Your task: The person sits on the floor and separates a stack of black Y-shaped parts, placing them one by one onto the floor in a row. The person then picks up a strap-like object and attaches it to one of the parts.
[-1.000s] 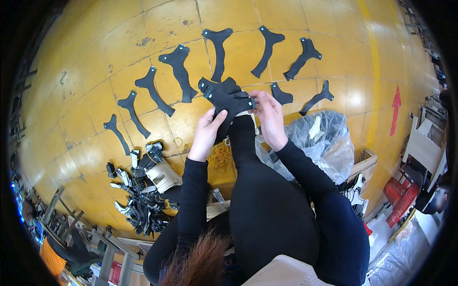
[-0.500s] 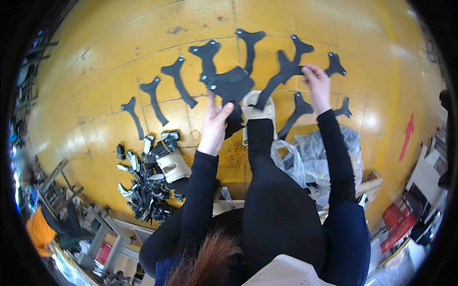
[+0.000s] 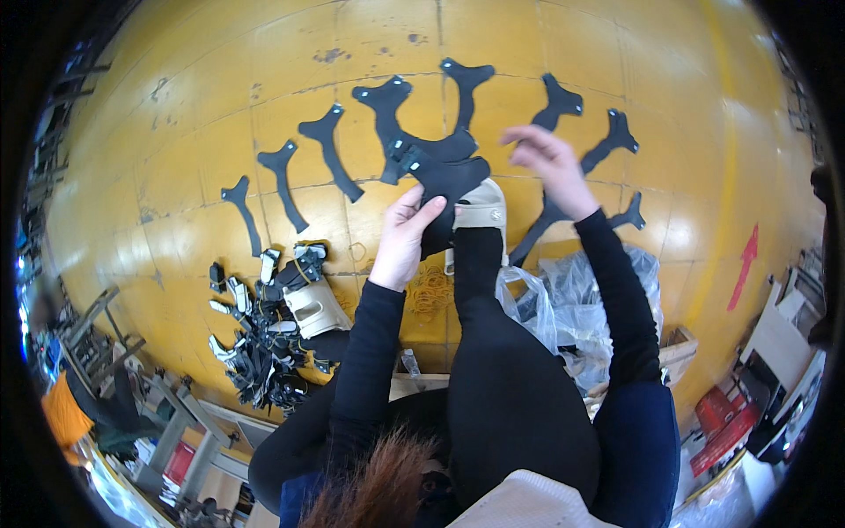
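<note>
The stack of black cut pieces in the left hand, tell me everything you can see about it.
The stack of black cut pieces is flat, matte, thin sheet, like leather or felt, with curved forked outlines. The left hand grips its lower edge, holding it above the yellow floor, over a beige shoe toe. The right hand is apart from it.

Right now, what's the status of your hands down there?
Left hand grips stack of black cutouts. Right hand pinching one cutout on yellow floor. Nothing in the way.
</note>
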`<action>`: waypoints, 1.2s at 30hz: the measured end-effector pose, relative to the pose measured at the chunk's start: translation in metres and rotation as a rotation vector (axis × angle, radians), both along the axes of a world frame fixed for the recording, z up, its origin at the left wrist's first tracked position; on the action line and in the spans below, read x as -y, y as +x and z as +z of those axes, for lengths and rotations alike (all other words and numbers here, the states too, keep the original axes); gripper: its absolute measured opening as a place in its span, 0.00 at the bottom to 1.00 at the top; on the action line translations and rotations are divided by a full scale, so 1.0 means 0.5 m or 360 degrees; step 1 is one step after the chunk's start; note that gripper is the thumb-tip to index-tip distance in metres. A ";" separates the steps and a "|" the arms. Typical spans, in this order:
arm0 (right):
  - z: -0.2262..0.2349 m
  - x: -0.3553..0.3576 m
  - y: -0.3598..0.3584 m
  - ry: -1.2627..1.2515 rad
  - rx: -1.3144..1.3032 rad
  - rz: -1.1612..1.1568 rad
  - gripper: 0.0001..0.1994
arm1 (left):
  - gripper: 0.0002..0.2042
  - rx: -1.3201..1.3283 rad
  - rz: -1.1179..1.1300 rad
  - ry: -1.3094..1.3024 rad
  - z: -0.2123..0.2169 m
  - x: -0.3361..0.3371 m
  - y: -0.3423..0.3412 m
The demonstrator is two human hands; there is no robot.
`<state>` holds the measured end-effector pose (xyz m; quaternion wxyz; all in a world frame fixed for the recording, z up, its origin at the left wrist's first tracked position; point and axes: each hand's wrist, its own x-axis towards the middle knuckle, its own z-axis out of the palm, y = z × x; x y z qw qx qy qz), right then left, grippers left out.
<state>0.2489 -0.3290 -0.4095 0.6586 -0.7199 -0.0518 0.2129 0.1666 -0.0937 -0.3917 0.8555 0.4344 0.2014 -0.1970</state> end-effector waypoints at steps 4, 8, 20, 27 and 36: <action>0.059 -0.070 -0.065 -0.0220 0.0279 0.0209 0.18 | 0.11 -0.0084 0.0049 -0.0049 0.002 0.016 -0.005; 0.057 -0.092 -0.099 -0.0329 0.0281 -0.0190 0.17 | 0.15 -0.0231 0.0016 -0.0473 0.022 0.022 -0.005; 0.037 -0.106 -0.117 -0.0591 0.0627 -0.0460 0.14 | 0.16 -0.0115 -0.0014 -0.0323 0.002 0.029 -0.012; 0.037 -0.113 -0.109 -0.0174 0.0403 -0.0407 0.06 | 0.27 -0.0099 0.0281 -0.0273 -0.021 0.018 -0.011; 0.046 -0.127 -0.075 0.0039 -0.0004 -0.0426 0.09 | 0.24 0.0037 0.0273 0.0100 -0.050 -0.018 -0.019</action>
